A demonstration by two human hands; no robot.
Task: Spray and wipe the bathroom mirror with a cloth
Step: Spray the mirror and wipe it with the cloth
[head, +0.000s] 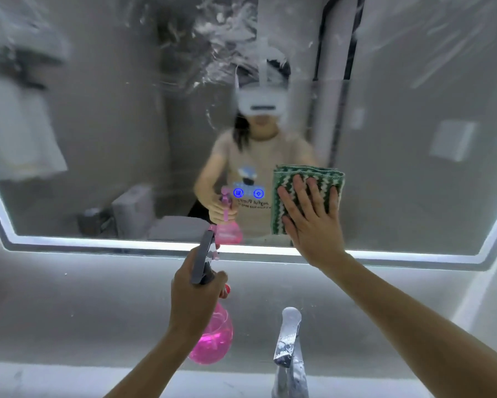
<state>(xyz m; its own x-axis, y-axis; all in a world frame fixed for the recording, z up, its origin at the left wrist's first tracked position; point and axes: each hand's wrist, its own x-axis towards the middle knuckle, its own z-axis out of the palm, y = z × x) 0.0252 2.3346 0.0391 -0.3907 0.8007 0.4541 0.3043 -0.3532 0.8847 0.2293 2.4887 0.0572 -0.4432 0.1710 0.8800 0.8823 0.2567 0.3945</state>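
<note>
A wide bathroom mirror (pixel 103 133) with a lit white border fills the upper view; white foam streaks cover its top centre. My right hand (pixel 313 222) presses a folded green-and-white cloth (pixel 324 175) flat against the glass near the lower edge, fingers straight and spread. My left hand (pixel 192 300) grips the neck of a pink spray bottle (pixel 212 337) with a dark trigger head, held below the mirror and pointing at the glass. The mirror reflects both hands, the bottle and the person.
A chrome tap (pixel 289 343) stands at the bottom centre, right of the bottle, above the white counter edge (pixel 40 380). Two blue touch icons (pixel 247 193) glow on the glass left of the cloth. Grey wall lies below the mirror.
</note>
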